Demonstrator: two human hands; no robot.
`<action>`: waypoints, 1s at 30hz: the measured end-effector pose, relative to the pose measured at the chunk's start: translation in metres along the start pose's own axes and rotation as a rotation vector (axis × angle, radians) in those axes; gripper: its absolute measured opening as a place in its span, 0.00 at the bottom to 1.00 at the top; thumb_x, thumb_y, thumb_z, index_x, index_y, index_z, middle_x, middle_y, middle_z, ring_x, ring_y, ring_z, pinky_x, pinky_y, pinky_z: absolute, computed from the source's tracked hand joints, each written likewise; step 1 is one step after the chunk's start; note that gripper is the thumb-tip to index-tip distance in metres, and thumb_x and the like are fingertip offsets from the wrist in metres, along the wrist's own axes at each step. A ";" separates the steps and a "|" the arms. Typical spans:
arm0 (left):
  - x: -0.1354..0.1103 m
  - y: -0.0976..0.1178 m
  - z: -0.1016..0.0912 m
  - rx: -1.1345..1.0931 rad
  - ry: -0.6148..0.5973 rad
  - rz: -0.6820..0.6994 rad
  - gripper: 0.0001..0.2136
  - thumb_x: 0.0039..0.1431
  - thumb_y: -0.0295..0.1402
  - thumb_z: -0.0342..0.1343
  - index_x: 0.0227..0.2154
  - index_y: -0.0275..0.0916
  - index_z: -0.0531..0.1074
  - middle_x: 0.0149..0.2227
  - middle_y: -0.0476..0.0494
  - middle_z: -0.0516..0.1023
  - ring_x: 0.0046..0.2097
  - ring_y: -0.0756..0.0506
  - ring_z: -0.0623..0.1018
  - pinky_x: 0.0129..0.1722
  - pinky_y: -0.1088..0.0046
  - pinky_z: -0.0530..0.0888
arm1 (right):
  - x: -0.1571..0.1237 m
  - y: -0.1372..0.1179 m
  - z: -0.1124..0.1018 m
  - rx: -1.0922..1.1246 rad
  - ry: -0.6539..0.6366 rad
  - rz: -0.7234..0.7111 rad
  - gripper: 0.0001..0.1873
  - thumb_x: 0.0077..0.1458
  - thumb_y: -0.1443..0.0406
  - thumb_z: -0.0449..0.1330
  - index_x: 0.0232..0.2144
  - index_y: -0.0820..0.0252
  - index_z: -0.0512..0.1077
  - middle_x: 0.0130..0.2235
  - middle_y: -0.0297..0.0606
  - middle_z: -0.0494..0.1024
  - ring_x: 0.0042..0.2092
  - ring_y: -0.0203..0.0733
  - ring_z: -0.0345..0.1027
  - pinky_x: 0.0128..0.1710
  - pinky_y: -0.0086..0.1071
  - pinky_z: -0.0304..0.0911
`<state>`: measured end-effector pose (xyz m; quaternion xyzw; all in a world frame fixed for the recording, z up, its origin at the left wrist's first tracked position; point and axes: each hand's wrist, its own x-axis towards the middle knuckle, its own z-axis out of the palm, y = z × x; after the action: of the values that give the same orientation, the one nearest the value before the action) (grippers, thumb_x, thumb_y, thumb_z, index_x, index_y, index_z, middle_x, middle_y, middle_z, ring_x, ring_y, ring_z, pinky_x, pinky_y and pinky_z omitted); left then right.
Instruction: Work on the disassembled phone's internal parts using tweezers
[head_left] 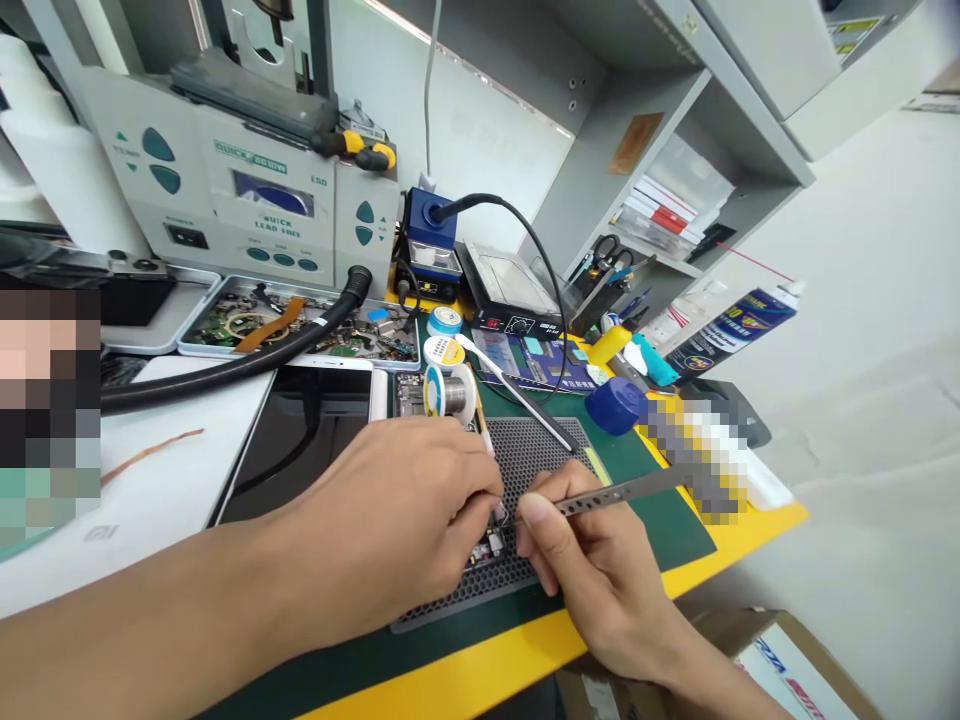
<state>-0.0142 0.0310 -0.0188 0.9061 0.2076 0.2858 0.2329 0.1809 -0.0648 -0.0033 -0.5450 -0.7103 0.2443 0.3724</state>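
A small circuit board (489,548) lies on a dark honeycomb-patterned mat (517,440), partly covered by my hands. My left hand (420,490) is over the board's left side with fingers curled and pinched together. Whatever its fingertips hold is hidden. From the right, my right hand (592,550) grips a slim flat metal tool (622,494) with a row of holes, between thumb and fingers. The tool's working end points at the board, near my left fingertips.
Behind my left hand stand a solder spool (454,394) and a dark-screened phone (300,430). A white-handled soldering iron (525,400) rests on the mat. Farther back are a hot-air station (240,190), a tray of boards (300,335) and a blue cap (616,405).
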 end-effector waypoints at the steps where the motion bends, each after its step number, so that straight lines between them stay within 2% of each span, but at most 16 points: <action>1: 0.000 0.000 0.000 0.000 0.003 0.001 0.12 0.68 0.28 0.55 0.27 0.41 0.75 0.30 0.51 0.79 0.33 0.45 0.75 0.34 0.66 0.65 | 0.000 -0.001 0.000 -0.003 0.000 0.004 0.20 0.75 0.65 0.55 0.27 0.57 0.71 0.27 0.29 0.69 0.24 0.32 0.64 0.27 0.31 0.62; 13: -0.001 0.000 0.000 -0.004 -0.018 -0.006 0.12 0.67 0.27 0.55 0.28 0.41 0.77 0.30 0.51 0.79 0.34 0.45 0.75 0.34 0.66 0.65 | -0.002 0.000 0.000 -0.023 0.001 -0.014 0.24 0.74 0.66 0.56 0.22 0.55 0.67 0.29 0.35 0.73 0.31 0.39 0.70 0.31 0.33 0.65; 30: 0.001 0.001 -0.001 0.011 -0.019 -0.004 0.11 0.67 0.27 0.55 0.28 0.41 0.76 0.30 0.51 0.79 0.33 0.44 0.75 0.33 0.66 0.65 | -0.001 -0.002 0.000 -0.022 0.010 -0.053 0.22 0.72 0.69 0.56 0.23 0.55 0.67 0.30 0.34 0.74 0.31 0.38 0.71 0.30 0.32 0.65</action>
<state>-0.0143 0.0312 -0.0172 0.9096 0.2088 0.2755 0.2305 0.1800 -0.0658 -0.0023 -0.5312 -0.7253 0.2236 0.3764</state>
